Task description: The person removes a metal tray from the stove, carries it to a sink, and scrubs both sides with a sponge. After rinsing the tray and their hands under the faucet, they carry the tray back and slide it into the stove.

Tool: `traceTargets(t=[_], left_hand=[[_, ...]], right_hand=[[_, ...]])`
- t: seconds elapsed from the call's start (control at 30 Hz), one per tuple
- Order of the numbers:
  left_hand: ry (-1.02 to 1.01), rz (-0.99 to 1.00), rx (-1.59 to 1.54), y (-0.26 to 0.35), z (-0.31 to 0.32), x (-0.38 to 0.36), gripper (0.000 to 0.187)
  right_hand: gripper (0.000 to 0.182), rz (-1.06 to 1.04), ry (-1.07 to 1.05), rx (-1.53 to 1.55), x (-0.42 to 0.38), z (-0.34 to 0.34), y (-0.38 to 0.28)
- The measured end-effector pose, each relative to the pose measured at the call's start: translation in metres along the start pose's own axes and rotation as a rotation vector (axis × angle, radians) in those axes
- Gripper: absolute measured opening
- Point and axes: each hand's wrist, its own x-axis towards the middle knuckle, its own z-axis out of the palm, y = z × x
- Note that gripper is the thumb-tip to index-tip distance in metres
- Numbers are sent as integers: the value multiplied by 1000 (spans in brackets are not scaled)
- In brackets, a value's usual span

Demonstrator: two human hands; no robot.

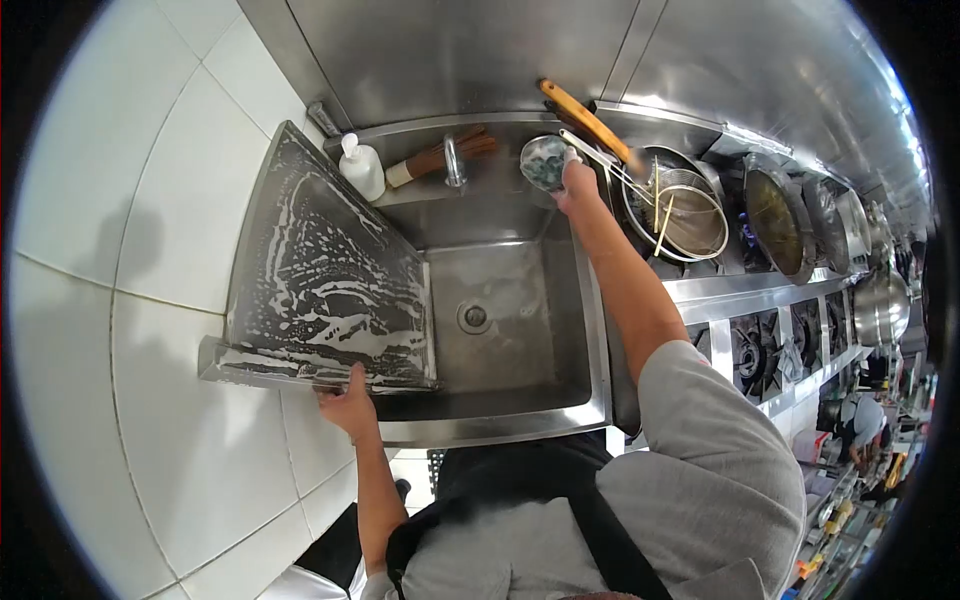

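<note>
A large metal tray (330, 265) with raised edges leans in the left part of the steel sink (500, 300), streaked with white soap foam. My left hand (350, 408) grips its near edge, the thumb over the top. At the back of the sink, my right hand (577, 188) is closed at the right rim of a small round bowl (530, 158). Inside the bowl is something dark green, perhaps a scouring pad, with foam. The fingers on the bowl's far side are partly hidden.
Behind the sink stand a white pump bottle (362, 168), a brown-bristled brush (440, 160) and a faucet (454, 165). To the right are a wooden handle (590, 120), strainers (692, 220), a wok (778, 220) and stove burners (750, 345). Another person (862, 425) is far right.
</note>
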Motion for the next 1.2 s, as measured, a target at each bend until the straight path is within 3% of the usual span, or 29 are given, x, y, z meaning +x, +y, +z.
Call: traceTargets(t=[0.1,0.2,0.23,0.33,0.37,0.47,0.57,0.63,0.7,0.87,0.97,1.07,1.17,1.2], left_hand=[[-18,10,55,-4,-6,2,52],[19,123,187,-8,-9,0,63],[35,76,286,-2,-10,-5,75],[13,99,220,-10,-9,-9,79],[-29,-42,190,-5,-10,-13,79],[35,-139,11,6,-11,-32,72],[-76,-215,143,-28,-34,-47,58],[-214,-267,156,-47,-50,-59,45],[-321,-334,173,-48,-55,-69,39],[-552,-417,125,-39,-33,-72,28],[-673,-385,79,-38,-11,-65,25],[-744,-407,125,-12,10,-58,23],[-766,-399,29,-28,22,-55,22],[-777,-392,45,-27,26,-55,23]], right_hand=[[47,18,37,-220,-29,-1,0],[47,-107,-56,-303,-59,-3,33],[43,-103,-142,-327,-79,2,42],[42,-26,-253,-521,-83,16,90],[39,-75,-288,-597,-45,14,129],[27,-1419,-662,-2035,-11,29,150],[22,-1104,-855,-2116,6,62,163],[22,-817,-965,-1571,56,59,197],[23,-703,-967,-1338,64,63,208],[19,-1079,-830,-1809,13,86,147],[20,-1120,-976,-1696,22,74,153],[27,-993,-939,-1695,28,83,159],[35,-395,-618,-1265,7,101,148],[36,-435,-689,-1163,8,103,150]])
